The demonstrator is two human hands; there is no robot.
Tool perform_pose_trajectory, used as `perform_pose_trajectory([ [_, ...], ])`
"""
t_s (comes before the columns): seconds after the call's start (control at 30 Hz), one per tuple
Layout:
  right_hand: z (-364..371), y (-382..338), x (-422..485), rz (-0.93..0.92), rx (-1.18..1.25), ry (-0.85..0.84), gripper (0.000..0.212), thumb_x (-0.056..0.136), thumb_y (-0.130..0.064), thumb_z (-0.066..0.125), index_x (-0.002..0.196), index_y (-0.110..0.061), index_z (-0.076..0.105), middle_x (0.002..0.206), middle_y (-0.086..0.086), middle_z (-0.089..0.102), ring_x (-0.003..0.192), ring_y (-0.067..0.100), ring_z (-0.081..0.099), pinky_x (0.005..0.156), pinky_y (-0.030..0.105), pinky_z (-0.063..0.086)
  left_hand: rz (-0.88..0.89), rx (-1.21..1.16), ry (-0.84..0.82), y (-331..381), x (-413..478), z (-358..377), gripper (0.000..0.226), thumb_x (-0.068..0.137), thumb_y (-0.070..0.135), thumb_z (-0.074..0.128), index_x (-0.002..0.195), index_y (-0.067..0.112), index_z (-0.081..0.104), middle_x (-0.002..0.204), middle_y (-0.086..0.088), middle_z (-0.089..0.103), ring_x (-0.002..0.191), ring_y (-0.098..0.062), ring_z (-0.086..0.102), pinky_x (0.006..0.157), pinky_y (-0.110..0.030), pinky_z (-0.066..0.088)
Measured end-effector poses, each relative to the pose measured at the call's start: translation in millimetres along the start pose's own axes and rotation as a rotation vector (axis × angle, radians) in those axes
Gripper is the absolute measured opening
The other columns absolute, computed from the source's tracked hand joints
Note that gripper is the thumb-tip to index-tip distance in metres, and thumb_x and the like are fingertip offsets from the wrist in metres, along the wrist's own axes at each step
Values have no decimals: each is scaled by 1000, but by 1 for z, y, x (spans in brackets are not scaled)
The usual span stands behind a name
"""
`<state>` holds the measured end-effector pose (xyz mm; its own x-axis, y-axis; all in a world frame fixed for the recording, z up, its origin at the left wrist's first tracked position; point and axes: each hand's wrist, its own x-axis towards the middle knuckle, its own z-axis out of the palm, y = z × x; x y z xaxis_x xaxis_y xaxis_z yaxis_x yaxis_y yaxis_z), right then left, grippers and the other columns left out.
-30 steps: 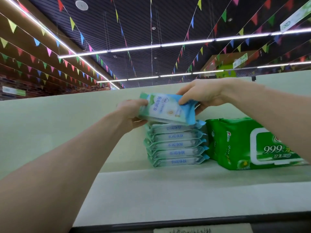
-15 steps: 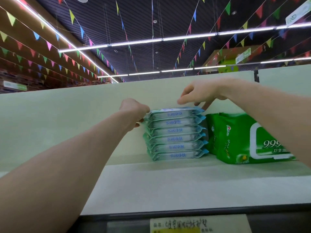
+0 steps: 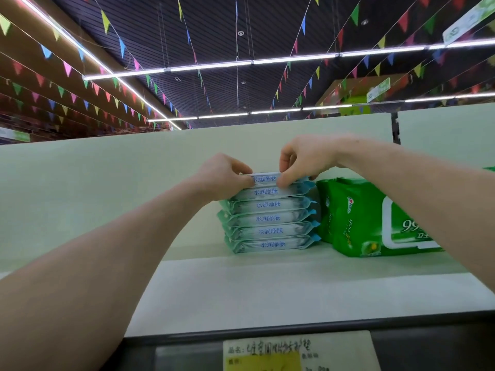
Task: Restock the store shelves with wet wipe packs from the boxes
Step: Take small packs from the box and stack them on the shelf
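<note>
A stack of several blue-and-white wet wipe packs stands on the pale top shelf. My left hand grips the left end of the top pack, thumb against its front edge. My right hand pinches the same pack from above at its right part, fingers curled over the top. Both hands hide the ends of the top two packs.
A large green wet wipe pack lies right of the stack, almost touching it. A pale back panel closes the shelf behind. A price label sits on the shelf's dark front rail. Bunting and light strips hang overhead.
The top pack went from held tilted above the stack to lying flat on it. Both hands have since closed in on its ends, the right hand lowering onto it.
</note>
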<state>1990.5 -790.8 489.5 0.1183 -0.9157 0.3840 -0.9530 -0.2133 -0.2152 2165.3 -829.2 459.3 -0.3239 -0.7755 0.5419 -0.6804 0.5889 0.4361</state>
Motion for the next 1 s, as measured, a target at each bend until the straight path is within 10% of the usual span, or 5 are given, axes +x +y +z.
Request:
perform_pose_trajectory([
  [0.33, 11, -2, 1, 0, -237, -3, 35, 80, -16, 74, 101, -18, 46, 99, 0, 52, 86, 18, 50, 58, 20, 40, 23, 228, -114, -5, -5, -5, 49, 95, 22, 56, 143, 28, 46, 127, 2, 57, 103, -16, 50, 80, -26, 39],
  [0.5, 5, -10, -2, -103, -219, 98, 31, 81, -24, 73, 106, -17, 56, 101, -4, 53, 96, 18, 53, 79, 27, 44, 63, 310, 6, -10, -3, -11, 48, 91, 44, 60, 135, 26, 56, 135, 0, 57, 117, -20, 53, 97, -33, 40],
  [0.83, 23, -26, 1, -116, -435, 99, 15, 87, -15, 62, 78, -21, 51, 94, 1, 58, 83, 19, 53, 61, 24, 40, 43, 347, 50, 1, -12, 1, 37, 90, 30, 63, 125, 21, 64, 112, -2, 68, 99, -22, 60, 91, -40, 52],
  [1.0, 13, -42, -24, -172, -422, 137, 10, 88, -17, 61, 97, -17, 59, 103, 1, 60, 95, 20, 59, 73, 27, 47, 34, 434, 83, 12, -27, -6, 54, 90, 30, 64, 140, 18, 48, 140, -6, 48, 127, -24, 46, 105, -39, 40],
])
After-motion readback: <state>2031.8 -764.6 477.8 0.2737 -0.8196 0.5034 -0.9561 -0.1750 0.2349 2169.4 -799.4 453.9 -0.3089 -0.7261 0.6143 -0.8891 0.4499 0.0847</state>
